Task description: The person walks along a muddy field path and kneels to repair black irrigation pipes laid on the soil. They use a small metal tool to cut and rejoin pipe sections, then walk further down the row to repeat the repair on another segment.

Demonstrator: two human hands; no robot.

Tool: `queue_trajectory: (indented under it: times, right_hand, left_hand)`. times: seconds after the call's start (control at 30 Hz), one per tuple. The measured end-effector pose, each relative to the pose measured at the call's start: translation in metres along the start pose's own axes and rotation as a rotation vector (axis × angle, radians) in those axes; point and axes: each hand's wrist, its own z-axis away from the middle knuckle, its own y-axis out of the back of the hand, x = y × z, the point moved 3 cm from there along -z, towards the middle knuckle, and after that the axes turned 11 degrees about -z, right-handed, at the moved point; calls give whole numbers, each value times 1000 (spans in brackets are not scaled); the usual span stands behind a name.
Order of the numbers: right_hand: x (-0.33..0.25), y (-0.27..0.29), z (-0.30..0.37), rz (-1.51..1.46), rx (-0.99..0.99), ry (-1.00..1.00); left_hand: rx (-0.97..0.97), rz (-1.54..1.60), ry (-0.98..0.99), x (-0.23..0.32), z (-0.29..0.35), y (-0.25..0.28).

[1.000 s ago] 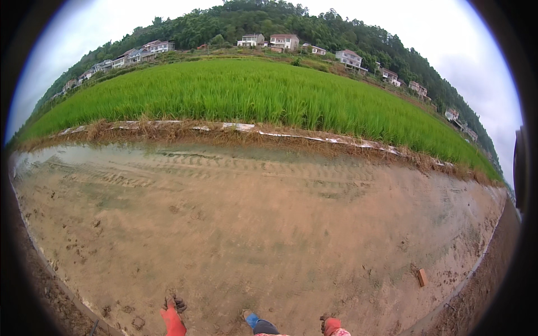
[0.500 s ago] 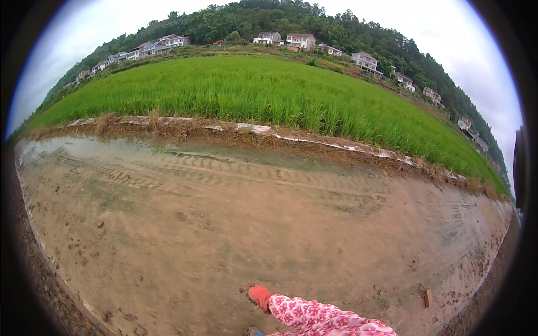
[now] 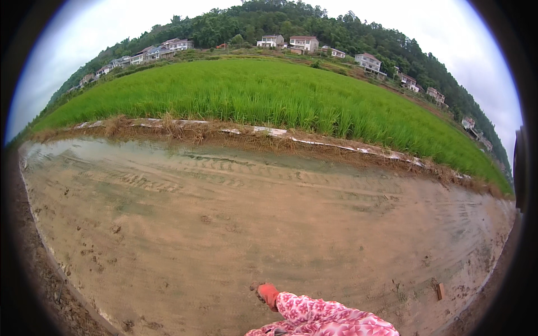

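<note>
My right hand (image 3: 269,295), in an orange-red glove, reaches low over wet brown mud (image 3: 235,246) near the bottom middle. A dark brown clump of mud (image 3: 256,288) shows at its fingertips, and the fingers look closed around it. How the fingers lie is hard to make out at this size. The right arm is covered by a pink and white patterned sleeve (image 3: 330,316) from the lower edge. More of the same patterned cloth (image 3: 263,331) shows at the bottom edge, but my left hand is not in view.
A small reddish-brown block (image 3: 440,291) lies on the mud at the right. Tyre-like tracks and shallow water mark the far mud. A bank of dry straw (image 3: 185,131) with white sheeting borders a green rice field (image 3: 252,89); houses and wooded hills stand behind.
The whole scene has shifted slightly right and down in the picture. My right hand keeps nearly the same pose. A blue bit at the bottom edge has gone, and more patterned cloth shows there.
</note>
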Motion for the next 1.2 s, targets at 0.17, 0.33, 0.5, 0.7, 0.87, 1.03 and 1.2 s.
queue_trajectory:
  times: [0.17,0.33,0.5,0.7,0.87,1.03,1.2]
  right_hand:
    - [15,3,-9,-143,169,40]
    - [-24,-50,29,-176,174,88]
    - [-43,-99,-96,53,141,53]
    - [-127,-299,-155,198,-130,-15]
    - [-146,-445,-171,380,-412,8]
    - [-99,-545,-144,573,-662,-39]
    - [-33,-613,-99,810,-755,-169]
  left_hand:
    - [47,22,6,27,-52,31]
    - [257,57,11,46,-92,85]
    - [587,120,74,36,-110,149]
    - [1079,339,156,62,-85,223]
    - [1232,317,28,65,-69,230]
    - [1497,435,91,33,-2,227]
    - [1657,587,84,-1,40,218]
